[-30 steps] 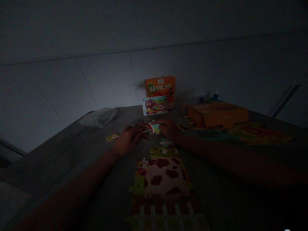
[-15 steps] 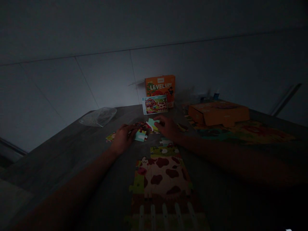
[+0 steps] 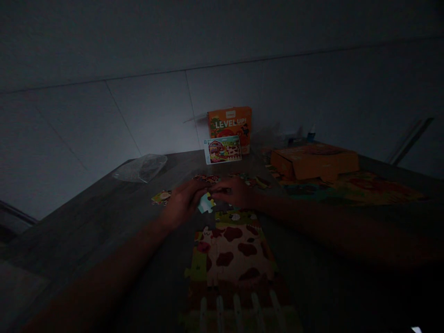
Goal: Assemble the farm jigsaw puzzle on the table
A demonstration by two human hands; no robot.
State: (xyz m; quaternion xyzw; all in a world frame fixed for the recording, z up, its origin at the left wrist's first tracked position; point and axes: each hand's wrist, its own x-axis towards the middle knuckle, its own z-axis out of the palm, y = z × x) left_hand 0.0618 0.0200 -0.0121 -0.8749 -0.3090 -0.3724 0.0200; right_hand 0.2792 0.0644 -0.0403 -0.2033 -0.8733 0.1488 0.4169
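My left hand [image 3: 182, 201] is closed on a pale blue puzzle piece [image 3: 206, 204] with a yellow-green edge, low over the grey table. Fingertips of my right hand [image 3: 235, 192] meet those of the left just above this piece. Its fingers are drawn together, and whatever is between them is hidden. Nearer to me lies a joined section of a cow puzzle [image 3: 237, 254], with a spotted cow above a white fence. Loose puzzle pieces [image 3: 161, 197] lie left of my left hand, and several more are partly covered behind both hands.
A picture card [image 3: 222, 150] of a farm leans against an upright orange box [image 3: 231, 122] by the wall. To the right, another orange box [image 3: 315, 162] lies on a colourful printed sheet [image 3: 374, 187]. A clear plastic bag [image 3: 142, 168] rests at the back left; a small bottle [image 3: 311, 134] stands back right.
My right hand has come down and left to meet my left hand. The pale piece that showed in its fingers is out of sight there. The left hand's piece has turned and shifted slightly nearer.
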